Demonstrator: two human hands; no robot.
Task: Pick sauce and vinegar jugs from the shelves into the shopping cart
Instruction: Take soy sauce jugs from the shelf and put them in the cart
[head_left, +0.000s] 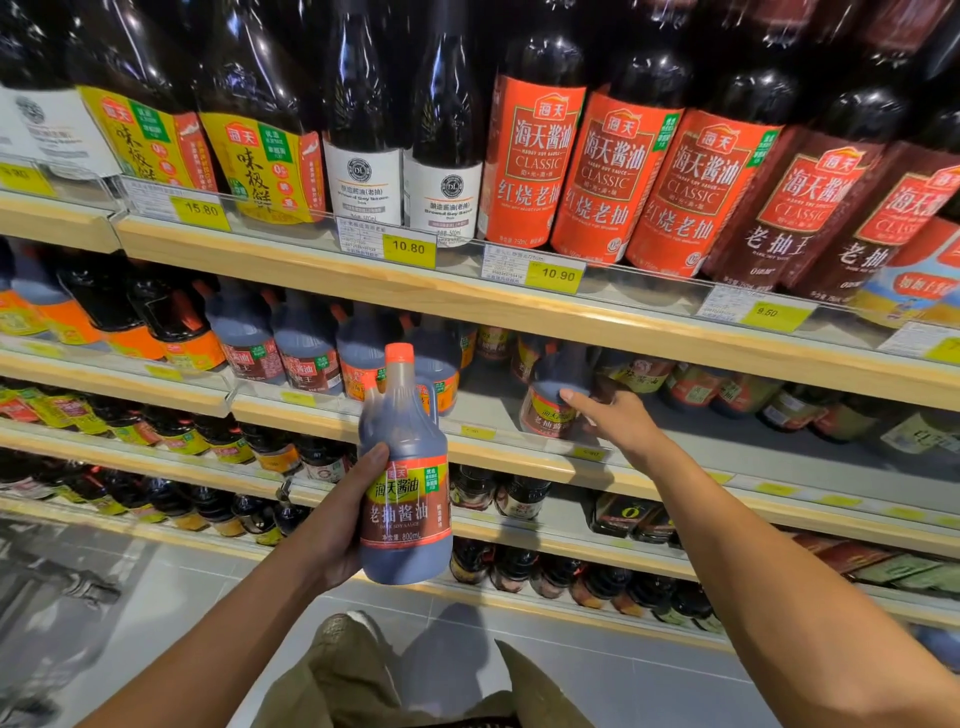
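A dark soy sauce jug (405, 493) with an orange cap and a red and yellow label is upright in front of the shelves, and my left hand (345, 512) grips its body from the left. My right hand (615, 421) reaches onto the second shelf and touches a second jug of the same kind (550, 402) that stands alone there. The thumb lies along the jug's right side, and its fingers are hidden behind the jug. More such jugs (306, 353) stand in a row to the left on that shelf. No shopping cart is in view.
Wooden shelves (519, 306) hold several tall soy sauce bottles (602, 171) on top, with yellow price tags (409, 248) on the edge. Lower shelves carry small dark bottles (519, 496). The grey floor and my trouser legs (358, 670) are below.
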